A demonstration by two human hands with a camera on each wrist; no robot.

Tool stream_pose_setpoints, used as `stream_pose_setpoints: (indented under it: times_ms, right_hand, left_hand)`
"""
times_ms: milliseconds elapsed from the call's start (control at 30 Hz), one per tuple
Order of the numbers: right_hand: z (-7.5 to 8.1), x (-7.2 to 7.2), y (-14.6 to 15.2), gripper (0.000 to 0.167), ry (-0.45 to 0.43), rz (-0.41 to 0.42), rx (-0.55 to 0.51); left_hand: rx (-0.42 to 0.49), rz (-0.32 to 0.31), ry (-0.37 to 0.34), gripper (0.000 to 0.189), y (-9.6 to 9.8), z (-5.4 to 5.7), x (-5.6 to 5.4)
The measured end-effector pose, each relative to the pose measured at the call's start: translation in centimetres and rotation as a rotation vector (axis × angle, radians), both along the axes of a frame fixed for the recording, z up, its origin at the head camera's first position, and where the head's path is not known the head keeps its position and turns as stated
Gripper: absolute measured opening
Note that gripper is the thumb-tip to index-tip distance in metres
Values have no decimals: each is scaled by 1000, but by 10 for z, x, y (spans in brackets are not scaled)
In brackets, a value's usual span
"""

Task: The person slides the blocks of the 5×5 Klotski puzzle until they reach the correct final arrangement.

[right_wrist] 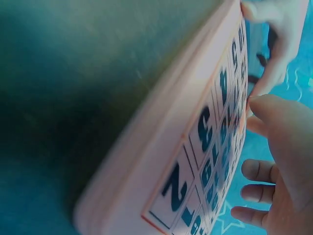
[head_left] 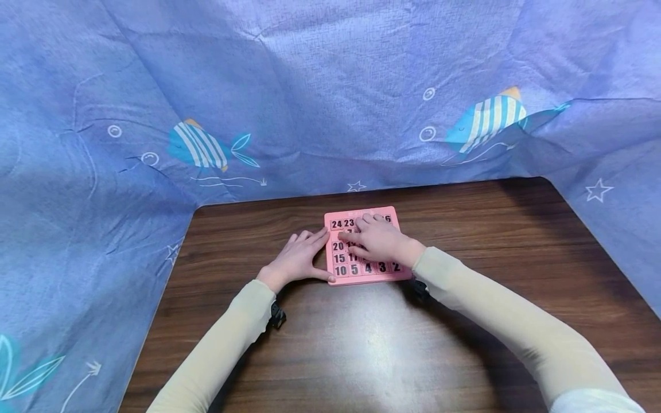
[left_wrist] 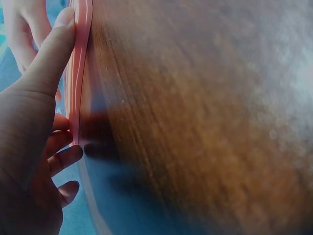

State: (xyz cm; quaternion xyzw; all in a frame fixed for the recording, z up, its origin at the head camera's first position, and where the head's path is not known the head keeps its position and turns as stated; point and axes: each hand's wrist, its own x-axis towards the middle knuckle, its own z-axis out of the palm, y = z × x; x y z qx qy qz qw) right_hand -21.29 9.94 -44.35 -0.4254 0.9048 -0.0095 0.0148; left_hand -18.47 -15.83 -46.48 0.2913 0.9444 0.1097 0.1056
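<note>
A pink number slide puzzle [head_left: 369,279] lies flat on the brown wooden table, its black-numbered tiles set in rows. At its left side, my left hand [head_left: 295,258] holds the frame, thumb at the near left corner and fingers along the left edge. In the left wrist view the thumb [left_wrist: 55,51] lies against the pink side [left_wrist: 78,93]. My right hand [head_left: 381,241] reaches over the tiles from the right, its index fingertip at the second row's left end. Several upper tiles are hidden beneath it. The right wrist view shows its other fingers [right_wrist: 259,193] loosely spread.
The brown wooden table [head_left: 330,350] extends around the puzzle on every side. Behind and beside it hangs a blue cloth [head_left: 330,103] printed with striped fish and stars. A dark wrist device [head_left: 277,315] sits under the left cuff.
</note>
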Motion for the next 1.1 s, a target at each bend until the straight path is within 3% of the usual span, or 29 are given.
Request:
stream_pose_setpoints:
  times_ms: [200, 400, 733, 1100]
  right_hand:
    - [-1, 17, 2, 46, 39, 66, -16]
    - [-6, 21, 5, 46, 65, 82, -15]
    - [-9, 13, 8, 47, 8, 50, -48]
    - [-9, -4, 6, 48, 29, 13, -16]
  left_hand:
    - [-6, 5, 6, 117, -2, 0, 1]
    - [-9, 1, 8, 116, -3, -1, 1]
    - [-1, -3, 6, 116, -3, -4, 1]
    - [-4, -6, 15, 117, -2, -4, -1]
